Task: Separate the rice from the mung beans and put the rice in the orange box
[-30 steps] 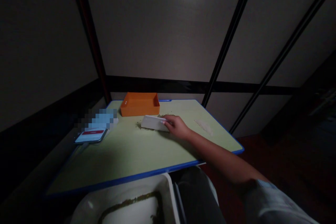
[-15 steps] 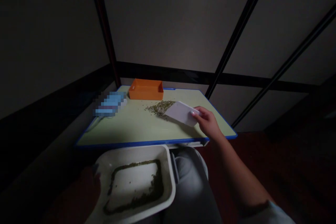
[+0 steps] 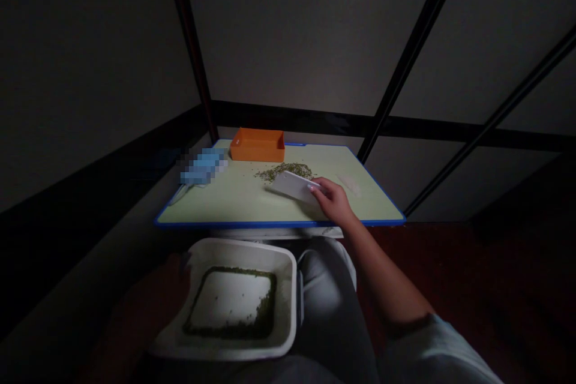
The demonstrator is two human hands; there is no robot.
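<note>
My right hand pinches a flat white plastic scraper by its right end, thumb on top. The scraper is tilted over the near edge of a loose heap of small greenish-brown bits on the table. In deep shadow, my left hand grips the left rim of a white basin, most of its fingers hard to make out. The basin rests at my lap below the table edge. More green bits line the edges of its floor, thickest at the near right corner.
An orange open tray stands at the back left of the pale, blue-edged table. Left of it lies a blurred-out blue item with a pale strap. Dark-framed wall panels rise behind the table. My grey-clad leg is right of the basin.
The scraper and my right hand have shifted left, to the near side of the heap. A faint pale patch now shows on the table right of my hand. The view has tilted slightly.
</note>
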